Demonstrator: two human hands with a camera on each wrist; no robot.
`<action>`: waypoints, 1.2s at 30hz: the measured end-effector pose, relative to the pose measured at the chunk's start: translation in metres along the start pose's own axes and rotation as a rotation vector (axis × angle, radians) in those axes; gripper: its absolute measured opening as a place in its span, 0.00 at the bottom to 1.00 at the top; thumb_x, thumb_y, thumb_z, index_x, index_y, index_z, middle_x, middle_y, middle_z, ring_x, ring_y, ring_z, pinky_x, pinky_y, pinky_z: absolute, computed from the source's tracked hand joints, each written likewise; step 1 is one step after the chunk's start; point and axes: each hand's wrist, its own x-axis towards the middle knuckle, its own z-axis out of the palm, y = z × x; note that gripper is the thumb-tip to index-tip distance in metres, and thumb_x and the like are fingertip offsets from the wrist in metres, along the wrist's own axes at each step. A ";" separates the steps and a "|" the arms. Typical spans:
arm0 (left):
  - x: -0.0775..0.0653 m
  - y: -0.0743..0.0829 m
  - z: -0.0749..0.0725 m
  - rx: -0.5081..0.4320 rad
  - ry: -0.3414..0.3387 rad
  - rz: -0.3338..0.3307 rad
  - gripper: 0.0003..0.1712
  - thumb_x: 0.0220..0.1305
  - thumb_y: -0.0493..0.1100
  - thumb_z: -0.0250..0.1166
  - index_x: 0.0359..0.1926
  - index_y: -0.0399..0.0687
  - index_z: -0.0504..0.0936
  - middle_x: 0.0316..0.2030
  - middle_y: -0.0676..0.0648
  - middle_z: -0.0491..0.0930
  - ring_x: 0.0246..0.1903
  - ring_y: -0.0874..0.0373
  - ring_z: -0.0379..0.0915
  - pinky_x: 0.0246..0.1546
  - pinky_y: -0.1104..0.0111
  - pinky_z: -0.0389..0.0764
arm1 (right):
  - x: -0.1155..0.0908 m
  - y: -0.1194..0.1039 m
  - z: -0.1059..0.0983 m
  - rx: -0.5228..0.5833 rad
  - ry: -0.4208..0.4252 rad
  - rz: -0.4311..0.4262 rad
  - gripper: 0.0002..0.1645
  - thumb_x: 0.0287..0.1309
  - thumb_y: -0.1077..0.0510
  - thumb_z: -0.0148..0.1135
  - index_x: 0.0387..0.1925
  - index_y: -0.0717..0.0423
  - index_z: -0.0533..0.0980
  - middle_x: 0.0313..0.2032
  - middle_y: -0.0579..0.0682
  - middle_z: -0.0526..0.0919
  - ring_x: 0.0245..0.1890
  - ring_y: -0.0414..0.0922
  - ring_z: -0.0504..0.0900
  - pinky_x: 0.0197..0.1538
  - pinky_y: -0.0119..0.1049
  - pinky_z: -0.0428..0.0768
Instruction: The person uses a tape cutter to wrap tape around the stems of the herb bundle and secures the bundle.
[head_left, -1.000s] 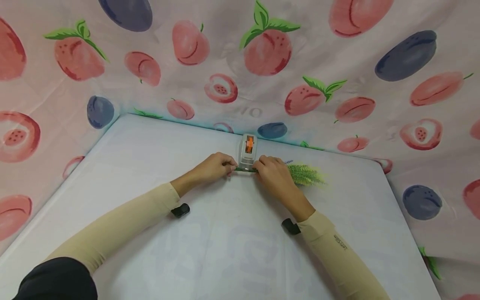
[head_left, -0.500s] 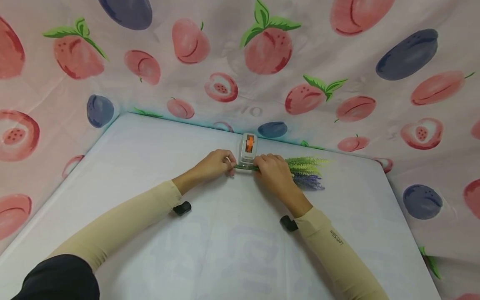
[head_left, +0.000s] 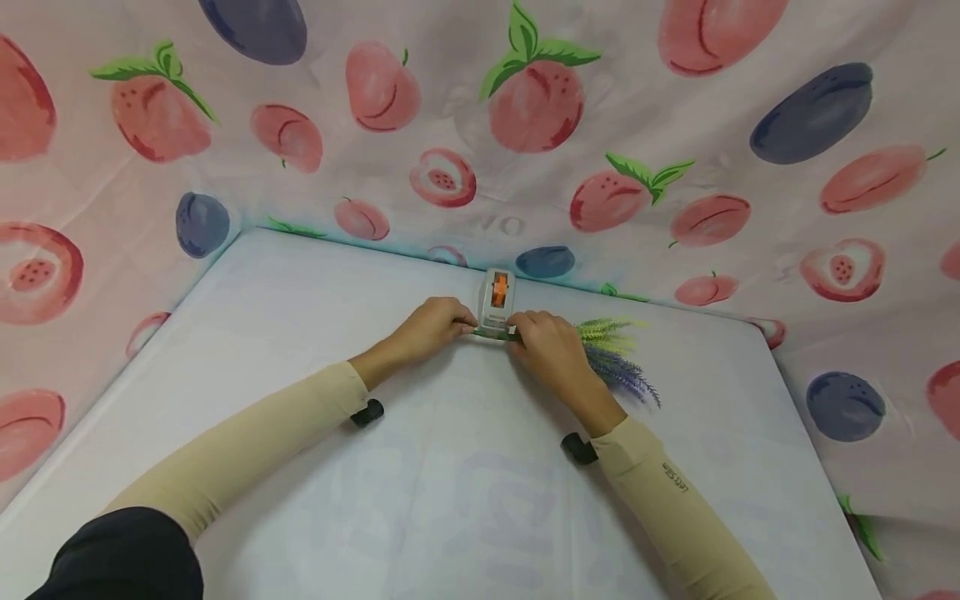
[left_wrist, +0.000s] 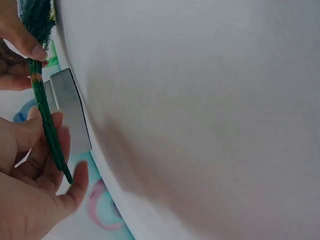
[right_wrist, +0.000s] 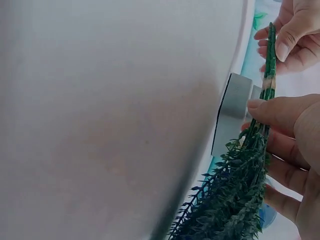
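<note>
A bunch of artificial flowers [head_left: 618, 367], with purple and yellow-green heads, is held crosswise between both hands. My right hand [head_left: 551, 346] pinches its green stems [right_wrist: 270, 55] just below the heads, thumb on the near side. Toward the stem ends, my left hand [head_left: 435, 325] pinches them between thumb and fingers. A narrow tan band [left_wrist: 36, 77] circles the stems between the hands. Right behind the stems stands a grey tape dispenser [head_left: 497, 304] with an orange roll core [head_left: 499, 289]; the hands flank its front end.
The white table [head_left: 450, 483] stretches in front of the hands. At its back edge hangs a fruit-print cloth [head_left: 450, 100], close behind the dispenser, and the cloth continues along both sides. A small black device [head_left: 367, 413] sits at the left cuff, another [head_left: 579, 448] at the right.
The bunch has turned in the hands: the purple heads, mostly hidden before, now fan out at the near side below the yellow-green ones. My left fingers have shifted slightly on the stems. The dispenser stays put.
</note>
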 end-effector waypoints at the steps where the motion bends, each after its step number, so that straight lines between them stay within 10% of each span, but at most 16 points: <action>1: 0.000 0.001 0.000 -0.005 -0.001 -0.004 0.10 0.70 0.35 0.64 0.50 0.37 0.86 0.44 0.42 0.87 0.47 0.51 0.82 0.52 0.60 0.80 | 0.000 0.000 0.000 0.007 -0.007 0.011 0.18 0.57 0.57 0.75 0.49 0.57 0.83 0.34 0.52 0.87 0.32 0.49 0.84 0.37 0.46 0.82; 11: 0.000 0.005 0.003 -0.056 0.002 -0.034 0.24 0.70 0.31 0.61 0.66 0.40 0.72 0.42 0.43 0.87 0.45 0.53 0.82 0.53 0.58 0.79 | 0.003 0.000 -0.002 0.061 -0.047 0.048 0.19 0.62 0.59 0.71 0.53 0.59 0.80 0.30 0.54 0.86 0.27 0.49 0.82 0.32 0.45 0.81; 24: 0.006 0.004 0.006 -0.078 -0.041 -0.013 0.26 0.70 0.29 0.59 0.67 0.43 0.75 0.39 0.43 0.87 0.38 0.56 0.82 0.49 0.60 0.80 | 0.009 0.004 0.004 0.158 -0.059 0.069 0.17 0.65 0.59 0.68 0.54 0.60 0.80 0.40 0.56 0.88 0.40 0.53 0.86 0.63 0.62 0.72; 31: 0.009 0.004 0.005 -0.073 -0.038 -0.023 0.23 0.70 0.29 0.59 0.64 0.44 0.78 0.41 0.44 0.86 0.41 0.54 0.82 0.49 0.60 0.80 | 0.011 0.003 0.002 0.206 -0.119 0.148 0.17 0.67 0.57 0.66 0.55 0.56 0.79 0.39 0.53 0.88 0.33 0.48 0.84 0.35 0.45 0.81; 36: 0.010 0.004 0.006 -0.088 -0.035 -0.019 0.20 0.70 0.31 0.62 0.61 0.44 0.80 0.42 0.44 0.86 0.42 0.53 0.82 0.49 0.60 0.80 | 0.011 0.003 -0.001 0.255 -0.146 0.179 0.16 0.67 0.57 0.66 0.55 0.54 0.79 0.40 0.52 0.89 0.35 0.47 0.87 0.34 0.44 0.82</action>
